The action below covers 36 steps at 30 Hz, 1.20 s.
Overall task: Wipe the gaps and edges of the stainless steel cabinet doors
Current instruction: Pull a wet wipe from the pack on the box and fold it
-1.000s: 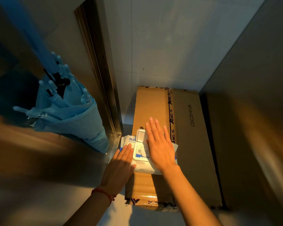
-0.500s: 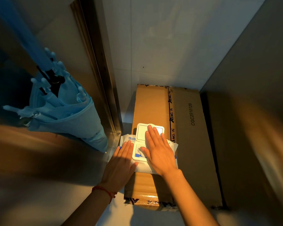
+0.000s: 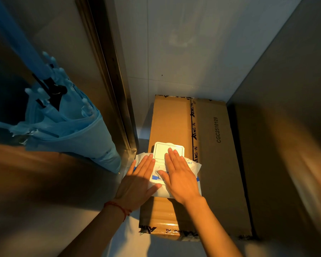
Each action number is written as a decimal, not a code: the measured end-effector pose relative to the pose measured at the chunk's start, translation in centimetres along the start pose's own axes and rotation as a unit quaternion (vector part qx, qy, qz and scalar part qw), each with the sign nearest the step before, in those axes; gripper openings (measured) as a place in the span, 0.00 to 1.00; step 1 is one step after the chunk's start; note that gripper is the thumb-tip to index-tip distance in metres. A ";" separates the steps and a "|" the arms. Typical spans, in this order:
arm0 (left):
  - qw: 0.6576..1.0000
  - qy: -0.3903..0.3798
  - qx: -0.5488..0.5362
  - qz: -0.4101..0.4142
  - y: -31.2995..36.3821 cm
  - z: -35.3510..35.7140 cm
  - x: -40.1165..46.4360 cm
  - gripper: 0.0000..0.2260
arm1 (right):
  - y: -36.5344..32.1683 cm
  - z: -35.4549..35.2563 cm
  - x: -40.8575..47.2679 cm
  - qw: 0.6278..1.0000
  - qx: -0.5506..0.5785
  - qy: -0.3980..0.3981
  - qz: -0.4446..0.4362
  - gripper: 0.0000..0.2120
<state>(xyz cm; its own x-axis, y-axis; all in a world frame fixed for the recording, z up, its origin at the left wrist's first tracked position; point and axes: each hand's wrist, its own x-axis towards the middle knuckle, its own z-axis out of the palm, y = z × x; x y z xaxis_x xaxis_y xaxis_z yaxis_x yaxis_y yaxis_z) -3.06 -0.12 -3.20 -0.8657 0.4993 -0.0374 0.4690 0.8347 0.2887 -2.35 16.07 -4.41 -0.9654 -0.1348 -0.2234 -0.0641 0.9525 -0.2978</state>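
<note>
Hands flat, fingers straight – left hand (image 3: 137, 184) w/ red wrist cord, right hand (image 3: 180, 175) – both pressing wet-wipe pack (image 3: 195, 167), lid (image 3: 161, 150) flipped open, on cardboard box (image 3: 215, 164). Steel cabinet door edge (image 3: 107, 71) beyond at left, blue umbrella (image 3: 67, 123) beside it.

Both hands lie flat on a white wet-wipe pack (image 3: 176, 190) atop a cardboard box (image 3: 215, 154). The left hand (image 3: 137, 184) presses its near-left side; the right hand (image 3: 180, 177) covers the middle, fingers (image 3: 171, 156) reaching onto the flipped-open lid (image 3: 161, 150). A blue umbrella (image 3: 63, 123) stands well left of the fingers.
</note>
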 end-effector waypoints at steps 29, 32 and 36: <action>0.981 0.156 0.092 0.070 -0.9 1.7 1.0 0.34 | -3.2 -0.6 -1.2 0.996 0.040 0.069 0.029 0.20; 0.981 0.159 0.086 0.069 -1.0 2.1 0.9 0.35 | -3.7 -1.1 -1.4 0.995 -0.012 0.099 0.000 0.23; 0.982 0.156 0.077 0.070 -1.1 2.5 1.0 0.36 | -3.8 -1.0 -1.8 0.987 -0.047 0.148 -0.025 0.29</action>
<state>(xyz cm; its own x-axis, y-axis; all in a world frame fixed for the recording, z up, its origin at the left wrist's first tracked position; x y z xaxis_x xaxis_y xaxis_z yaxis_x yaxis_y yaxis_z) -4.01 0.04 -5.94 -0.7915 0.5358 0.2939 0.5868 0.8007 0.1206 -0.62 12.96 -1.98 -0.9911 -0.1094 0.0753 -0.1231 0.9698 -0.2106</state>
